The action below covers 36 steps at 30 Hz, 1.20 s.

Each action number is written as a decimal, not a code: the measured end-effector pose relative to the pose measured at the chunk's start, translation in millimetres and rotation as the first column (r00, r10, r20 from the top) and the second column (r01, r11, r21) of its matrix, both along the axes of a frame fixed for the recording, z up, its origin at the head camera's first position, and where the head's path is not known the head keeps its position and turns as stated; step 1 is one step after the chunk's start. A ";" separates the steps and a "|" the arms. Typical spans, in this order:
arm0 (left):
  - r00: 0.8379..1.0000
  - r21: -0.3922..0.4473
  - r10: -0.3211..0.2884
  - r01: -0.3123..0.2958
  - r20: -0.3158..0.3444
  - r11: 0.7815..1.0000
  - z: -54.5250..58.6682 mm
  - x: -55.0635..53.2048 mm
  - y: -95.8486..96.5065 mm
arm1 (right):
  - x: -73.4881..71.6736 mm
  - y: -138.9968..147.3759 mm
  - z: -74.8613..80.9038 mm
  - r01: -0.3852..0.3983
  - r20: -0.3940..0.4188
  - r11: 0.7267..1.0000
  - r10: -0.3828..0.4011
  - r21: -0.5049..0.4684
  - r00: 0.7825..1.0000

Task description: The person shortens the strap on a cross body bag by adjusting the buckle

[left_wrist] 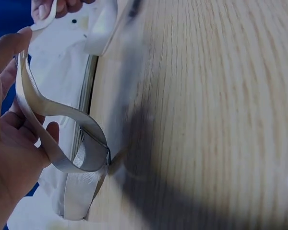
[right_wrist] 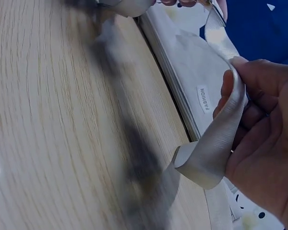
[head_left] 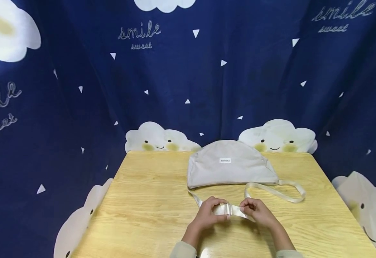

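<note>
A pale beige bag (head_left: 231, 168) lies on the wooden table, a small label on its front reading upside down in the head view. Its strap (head_left: 239, 212) runs between both hands, held above the table. My left hand (head_left: 207, 214) grips the strap at a metal slider buckle (head_left: 228, 209), fingers on one edge and thumb on the other. Pinched between thumb and fingers of my right hand (head_left: 257, 212) is the strap just right of that buckle. In the left wrist view the strap (left_wrist: 93, 124) loops below the left hand, through a metal ring (left_wrist: 108, 155).
A loose loop of strap (head_left: 292, 197) curls on the table (head_left: 143, 200) at the bag's right end. Behind stands a dark blue curtain (head_left: 175, 71) with clouds and triangles, hanging close round the table's back and sides.
</note>
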State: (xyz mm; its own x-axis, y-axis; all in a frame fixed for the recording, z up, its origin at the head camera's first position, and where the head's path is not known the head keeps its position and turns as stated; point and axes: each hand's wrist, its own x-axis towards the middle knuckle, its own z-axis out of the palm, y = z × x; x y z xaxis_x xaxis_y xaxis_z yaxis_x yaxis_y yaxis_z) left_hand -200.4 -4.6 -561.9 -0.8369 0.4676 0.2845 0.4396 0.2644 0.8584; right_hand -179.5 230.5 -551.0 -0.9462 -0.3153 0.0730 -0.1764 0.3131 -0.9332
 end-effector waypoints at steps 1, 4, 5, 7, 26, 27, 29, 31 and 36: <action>1.000 0.004 0.003 -0.003 0.001 1.000 0.4 1.5 -0.9 | 0.9 -1.2 0.4 0.006 0.010 1.000 -0.005 -0.010 1.000; 1.000 0.009 0.008 -0.008 0.021 1.000 1.2 6.5 -3.7 | 3.5 -3.7 0.3 0.001 0.031 0.999 0.000 -0.035 1.000; 0.999 0.006 0.006 -0.006 0.036 1.000 1.2 8.7 -4.5 | 4.4 -4.4 0.2 -0.004 0.036 0.999 0.006 -0.042 0.999; 0.999 -0.003 0.002 -0.002 0.053 1.000 -0.5 11.7 -5.0 | 5.7 -4.5 -1.8 -0.018 0.043 0.998 0.020 -0.062 0.999; 0.993 0.053 0.073 -0.078 0.093 0.996 -1.3 8.9 -14.2 | -1.7 -3.3 8.9 -0.098 0.045 0.995 0.098 -0.010 0.994; 0.992 0.056 0.064 -0.071 0.106 0.996 -0.1 8.8 -14.7 | -2.9 -3.2 9.7 -0.101 0.040 0.995 0.101 -0.019 0.994; 0.991 0.070 0.053 -0.062 0.125 0.996 2.2 8.5 -15.2 | -5.6 -3.9 10.3 -0.105 0.027 0.994 0.106 -0.041 0.994; 0.988 0.093 0.045 -0.059 0.149 0.994 4.0 8.9 -15.1 | -7.1 -6.0 10.7 -0.104 0.026 0.992 0.106 -0.068 0.994; 0.987 0.130 0.027 -0.047 0.158 0.990 4.4 9.6 -15.1 | -5.2 -16.0 13.9 -0.095 0.043 0.991 0.099 -0.093 0.994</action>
State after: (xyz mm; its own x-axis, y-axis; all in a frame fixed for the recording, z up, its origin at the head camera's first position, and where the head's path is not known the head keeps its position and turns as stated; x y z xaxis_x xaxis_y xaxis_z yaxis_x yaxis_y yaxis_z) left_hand -190.8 -19.8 -557.5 -0.8917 0.4022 0.2075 0.2904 0.1568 0.9440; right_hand -184.7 214.5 -537.0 -0.9146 -0.3998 0.0608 -0.1562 0.2108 -0.9650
